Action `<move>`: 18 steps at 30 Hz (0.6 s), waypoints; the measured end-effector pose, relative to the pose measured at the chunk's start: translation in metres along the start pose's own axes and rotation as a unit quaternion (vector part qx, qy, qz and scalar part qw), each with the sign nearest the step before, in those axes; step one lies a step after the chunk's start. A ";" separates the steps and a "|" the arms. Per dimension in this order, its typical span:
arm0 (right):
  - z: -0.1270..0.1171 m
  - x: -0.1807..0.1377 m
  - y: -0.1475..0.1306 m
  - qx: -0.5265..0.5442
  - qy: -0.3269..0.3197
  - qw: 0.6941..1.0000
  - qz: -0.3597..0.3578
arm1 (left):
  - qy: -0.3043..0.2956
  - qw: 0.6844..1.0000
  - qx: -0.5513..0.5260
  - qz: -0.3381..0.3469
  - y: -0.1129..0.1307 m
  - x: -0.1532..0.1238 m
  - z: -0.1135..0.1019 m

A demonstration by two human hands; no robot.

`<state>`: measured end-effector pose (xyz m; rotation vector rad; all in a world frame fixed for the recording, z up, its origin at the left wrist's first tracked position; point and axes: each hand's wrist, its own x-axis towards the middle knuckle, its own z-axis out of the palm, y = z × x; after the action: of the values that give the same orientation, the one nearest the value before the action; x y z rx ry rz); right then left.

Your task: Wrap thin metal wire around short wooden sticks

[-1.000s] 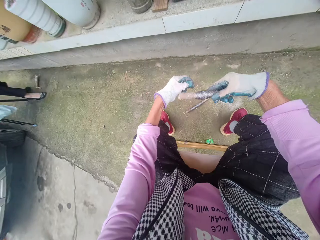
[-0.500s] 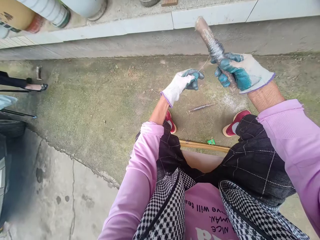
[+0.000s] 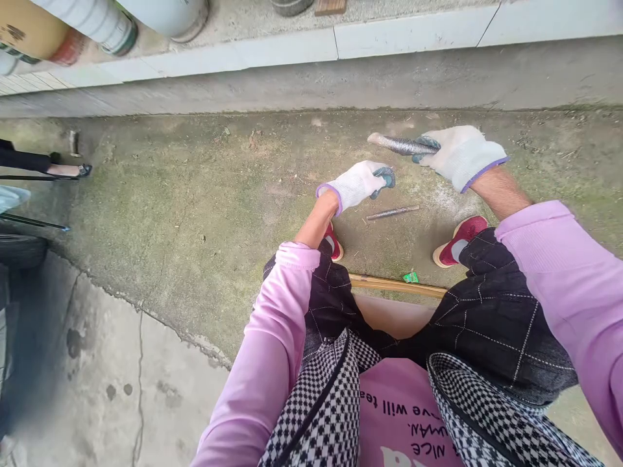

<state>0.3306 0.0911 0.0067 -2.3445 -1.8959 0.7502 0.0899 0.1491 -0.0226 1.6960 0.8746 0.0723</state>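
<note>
Right hand (image 3: 460,155): gloved in white knit with a purple cuff, its grip wrapped tight around one end of the wire-wound stick (image 3: 402,144), out in front of the right knee.
Wire-wound stick: a short, thin rod held nearly level above the ground, pointing left; its middle is bound in close turns of shiny grey wire, and the bare tip at the far left looks pale and a little pinkish.
Left hand (image 3: 360,183): same sort of glove, teal coating on the fingertips; grip curled closed, fingers pressed together (whether a strand of wire is pinched in there, I cannot tell). It sits lower than the stick and just to its left, not touching it.
Second rod (image 3: 392,212): thin and grey-wound too, lying flat on the ground between the two red shoes (image 3: 457,239), below both hands.
Ground (image 3: 204,194): rough concrete, greenish with moss, cracked toward the lower left.
Bamboo-coloured pole (image 3: 396,284): lies across in front of the knees, with a small green scrap (image 3: 411,277) beside it.
Clothes: pink sleeves, dark checked trousers, a black-and-white chequered apron.
Far edge: a concrete curb (image 3: 341,78) runs across the top, with pale cylinders (image 3: 97,23) standing beyond it at the upper left.
</note>
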 end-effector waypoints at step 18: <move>0.004 -0.032 0.028 0.271 -0.267 0.923 -0.051 | 0.066 0.997 -0.032 -0.017 0.007 0.001 -0.020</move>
<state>0.3506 0.0534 0.0050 -1.7950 -1.6272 1.7720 0.0843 0.1654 -0.0099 1.6298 0.9893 0.1889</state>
